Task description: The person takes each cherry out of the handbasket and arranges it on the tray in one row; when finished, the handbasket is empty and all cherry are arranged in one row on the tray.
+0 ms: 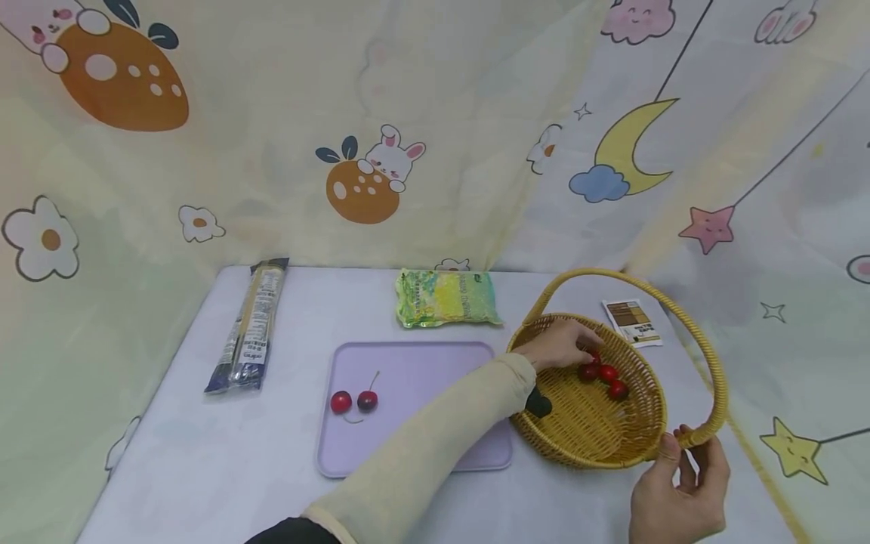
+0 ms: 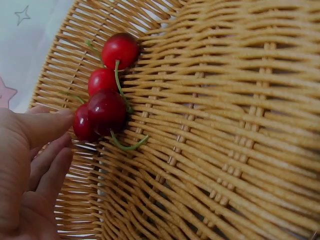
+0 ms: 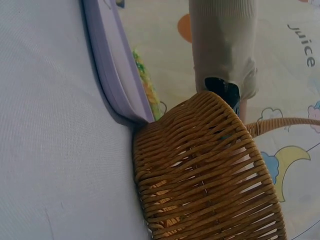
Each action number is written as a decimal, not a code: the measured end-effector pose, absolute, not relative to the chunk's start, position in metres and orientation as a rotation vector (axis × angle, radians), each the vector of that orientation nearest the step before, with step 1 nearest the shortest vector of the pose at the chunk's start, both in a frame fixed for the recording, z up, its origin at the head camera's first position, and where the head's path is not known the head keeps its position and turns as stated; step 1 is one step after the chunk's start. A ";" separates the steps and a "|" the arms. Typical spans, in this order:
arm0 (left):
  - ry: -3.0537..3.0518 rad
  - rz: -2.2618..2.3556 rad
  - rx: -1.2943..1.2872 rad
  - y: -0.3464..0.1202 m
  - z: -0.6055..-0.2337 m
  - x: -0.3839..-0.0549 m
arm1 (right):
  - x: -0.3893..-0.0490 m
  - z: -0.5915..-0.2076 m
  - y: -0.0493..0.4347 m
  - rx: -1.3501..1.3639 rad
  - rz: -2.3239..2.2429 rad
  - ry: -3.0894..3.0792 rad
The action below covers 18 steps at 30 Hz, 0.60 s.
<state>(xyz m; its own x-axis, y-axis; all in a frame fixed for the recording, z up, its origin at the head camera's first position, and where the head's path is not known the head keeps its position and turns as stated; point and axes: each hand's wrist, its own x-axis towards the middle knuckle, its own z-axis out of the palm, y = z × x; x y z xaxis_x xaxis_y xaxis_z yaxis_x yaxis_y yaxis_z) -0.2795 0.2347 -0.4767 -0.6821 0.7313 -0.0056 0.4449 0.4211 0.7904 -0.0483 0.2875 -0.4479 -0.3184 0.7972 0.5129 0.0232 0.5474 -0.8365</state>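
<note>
In the head view, my left hand (image 1: 559, 346) reaches into a round wicker basket (image 1: 584, 434) at the right of the table. Inside, several red cherries (image 1: 608, 373) lie in a cluster by the far right wall. The left wrist view shows the left hand (image 2: 35, 155) with a fingertip against the leftmost dark cherry (image 2: 82, 125); its other fingers lie apart from the fruit, not wrapped round it. At the basket's near right side, my right hand (image 1: 682, 491) holds the foot of the arched handle (image 1: 710, 400) between thumb and fingers.
A lilac tray (image 1: 421, 446) left of the basket bears two stemmed cherries (image 1: 353, 401). Behind it lies a green-yellow packet (image 1: 447, 298). A long blue-ended package (image 1: 251, 329) is at far left. Behind the basket rests a small white-brown sachet (image 1: 632, 322).
</note>
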 end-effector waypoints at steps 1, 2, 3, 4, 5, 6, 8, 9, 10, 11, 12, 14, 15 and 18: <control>2.326 1.144 1.009 0.235 -0.478 -0.280 | -0.049 -0.449 0.288 -0.688 0.911 -1.728; 2.321 1.143 1.010 0.235 -0.479 -0.280 | -0.049 -0.451 0.289 -0.687 0.910 -1.726; 2.322 1.135 1.013 0.235 -0.480 -0.280 | -0.049 -0.453 0.291 -0.687 0.908 -1.726; 2.325 1.121 1.024 0.235 -0.480 -0.280 | -0.050 -0.455 0.292 -0.689 0.904 -1.728; 2.330 1.103 1.033 0.235 -0.480 -0.279 | -0.050 -0.456 0.294 -0.692 0.898 -1.732; 2.341 1.074 1.048 0.234 -0.480 -0.279 | -0.051 -0.458 0.296 -0.695 0.893 -1.737; 2.355 1.028 1.072 0.234 -0.480 -0.279 | -0.051 -0.461 0.299 -0.701 0.886 -1.745; 2.359 1.014 1.089 0.234 -0.480 -0.279 | -0.051 -0.462 0.299 -0.704 0.882 -1.749; 2.362 1.002 1.107 0.234 -0.479 -0.278 | -0.052 -0.462 0.300 -0.707 0.879 -1.753; 2.361 0.994 1.122 0.234 -0.479 -0.278 | -0.052 -0.462 0.300 -0.710 0.877 -1.756; 2.360 0.984 1.137 0.233 -0.479 -0.278 | -0.051 -0.462 0.299 -0.713 0.874 -1.758; 2.344 0.986 1.152 0.233 -0.478 -0.278 | -0.051 -0.460 0.297 -0.716 0.872 -1.758; 2.335 0.990 1.155 0.232 -0.478 -0.277 | -0.051 -0.459 0.296 -0.716 0.874 -1.755; 2.319 1.002 1.138 0.232 -0.478 -0.278 | -0.051 -0.455 0.292 -0.716 0.872 -1.749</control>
